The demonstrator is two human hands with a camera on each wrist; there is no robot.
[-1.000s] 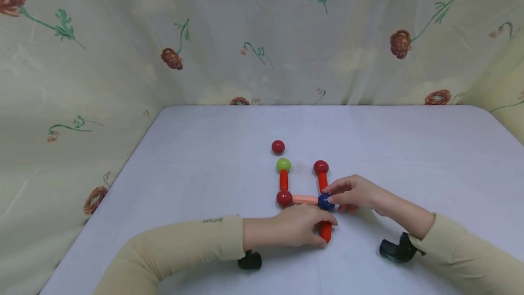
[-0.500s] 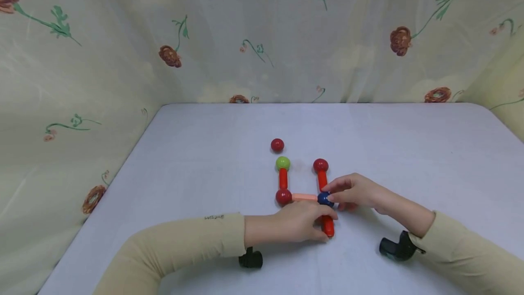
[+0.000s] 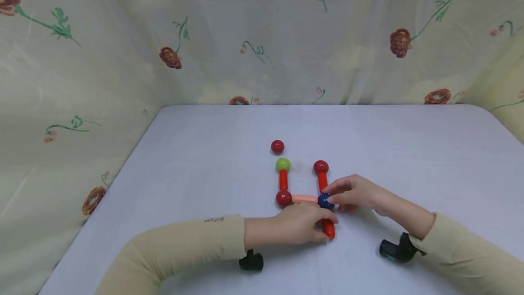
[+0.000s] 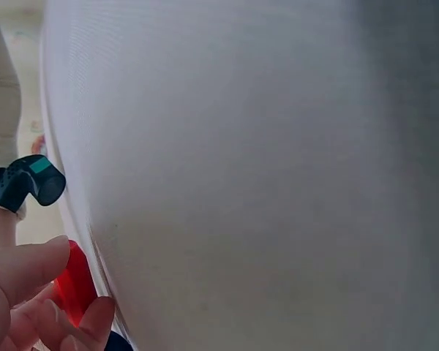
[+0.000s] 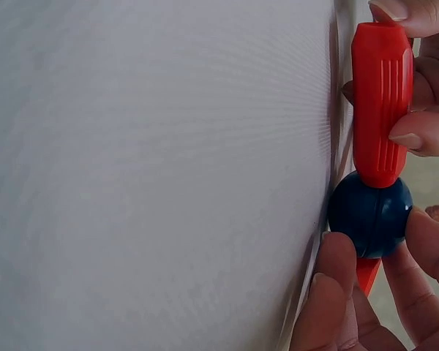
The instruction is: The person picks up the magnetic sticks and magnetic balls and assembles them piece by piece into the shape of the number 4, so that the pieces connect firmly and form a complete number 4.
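Observation:
My left hand (image 3: pixel 300 223) grips a red rod (image 5: pixel 383 102) between thumb and fingers; the rod's far end meets a blue ball (image 5: pixel 371 215). My right hand (image 3: pixel 357 192) pinches that ball. From the blue ball a second red rod (image 3: pixel 322 181) runs away to a red ball (image 3: pixel 321 166). A pink rod (image 3: pixel 304 198) links the blue ball leftward to another red ball (image 3: pixel 284 198), partly behind the left hand. Beyond that, a red rod (image 3: pixel 283 180) leads to a light green ball (image 3: pixel 283 164). In the left wrist view, fingers cover part of the gripped red rod (image 4: pixel 76 284).
A loose red ball (image 3: pixel 277 146) lies just behind the green one. All of it sits on a white table (image 3: pixel 204 149), with a floral curtain (image 3: pixel 262 35) hanging along its back and left. Black wrist cameras (image 3: pixel 251 261) hang below both cuffs.
The near red rod has swung slightly to the right at its front end, and its far end now sits against the blue ball. The right hand stays on the ball.

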